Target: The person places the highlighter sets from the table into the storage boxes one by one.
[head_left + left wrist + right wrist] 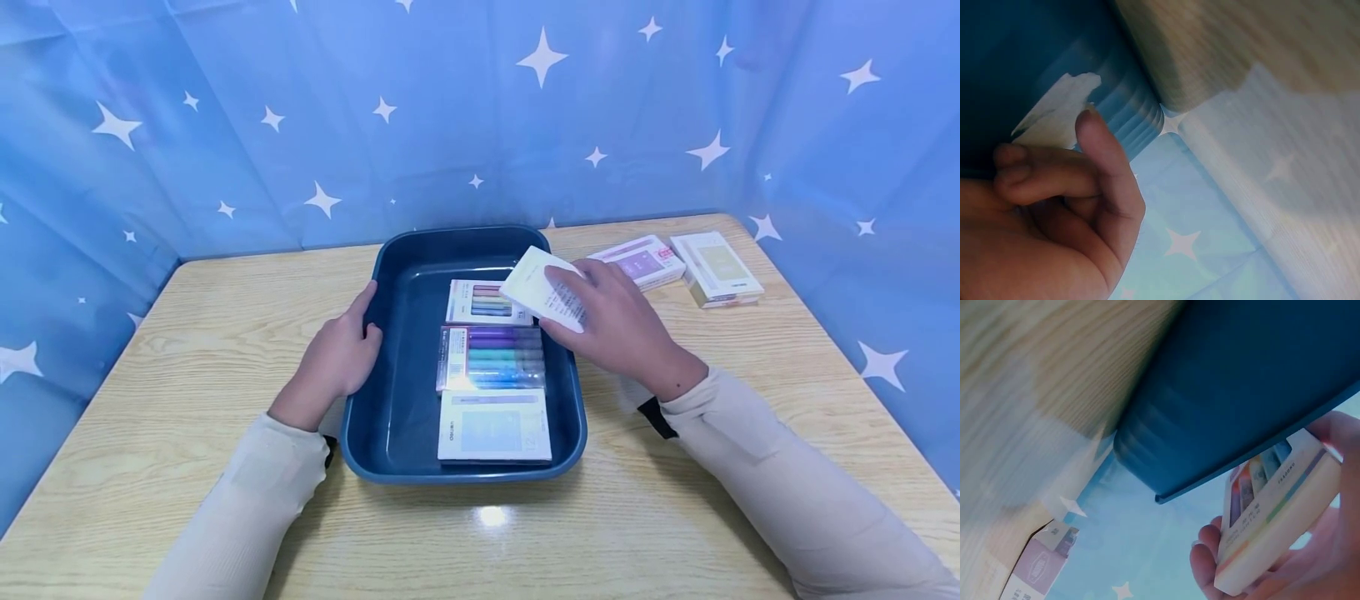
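Note:
My right hand (611, 321) grips a white windowed box of pens (542, 287), tilted over the right rim of a dark blue plastic bin (401, 400). Coloured pens and a rainbow stripe show on the pen box (1275, 515) in the right wrist view. At the bin's left rim, my left hand (337, 350) holds on with its thumb over the edge; the left wrist view shows curled fingers (1054, 178) against the outer wall. Inside lie a white pen box (461, 304), a clear pack of coloured pens (495, 354) and a white box with a pale blue panel (491, 425).
Right of the bin, a white box with a purple panel (641, 262) and one with a yellow-green panel (716, 268) lie on the wooden table (225, 333). A blue curtain with white stars (450, 125) hangs behind. Torn whitish paper (1057, 112) sticks to the bin's outer wall.

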The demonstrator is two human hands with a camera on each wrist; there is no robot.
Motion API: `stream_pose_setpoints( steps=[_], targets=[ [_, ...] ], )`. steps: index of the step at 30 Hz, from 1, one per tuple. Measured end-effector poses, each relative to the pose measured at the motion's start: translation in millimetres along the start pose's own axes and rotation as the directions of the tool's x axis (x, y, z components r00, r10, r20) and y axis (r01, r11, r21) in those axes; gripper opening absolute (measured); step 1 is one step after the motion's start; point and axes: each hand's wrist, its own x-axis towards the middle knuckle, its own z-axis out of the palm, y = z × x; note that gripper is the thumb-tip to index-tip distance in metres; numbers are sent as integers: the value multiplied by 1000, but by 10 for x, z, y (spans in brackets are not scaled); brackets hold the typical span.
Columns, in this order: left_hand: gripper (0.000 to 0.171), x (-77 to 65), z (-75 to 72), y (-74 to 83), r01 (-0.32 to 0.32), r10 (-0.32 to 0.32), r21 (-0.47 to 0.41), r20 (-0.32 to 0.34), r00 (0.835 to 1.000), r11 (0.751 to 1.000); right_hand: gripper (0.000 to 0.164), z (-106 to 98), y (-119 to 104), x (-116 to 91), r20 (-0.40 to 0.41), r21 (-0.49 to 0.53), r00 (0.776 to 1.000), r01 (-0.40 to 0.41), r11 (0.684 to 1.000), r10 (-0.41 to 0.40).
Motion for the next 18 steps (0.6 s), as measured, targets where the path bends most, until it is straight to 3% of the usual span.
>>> stream_pose_setpoints(
  steps=[12,18],
  targets=[
    [63,-9,-4,11,3,-3,0,4,1000,1000,69,3,-178,-121,-57,47,989,136,990,-133],
    [63,-10,-6,9,1,-1,-2,7,1000,1000,70,4,-272,-177,-43,45,986,163,986,-161]
  ],
)
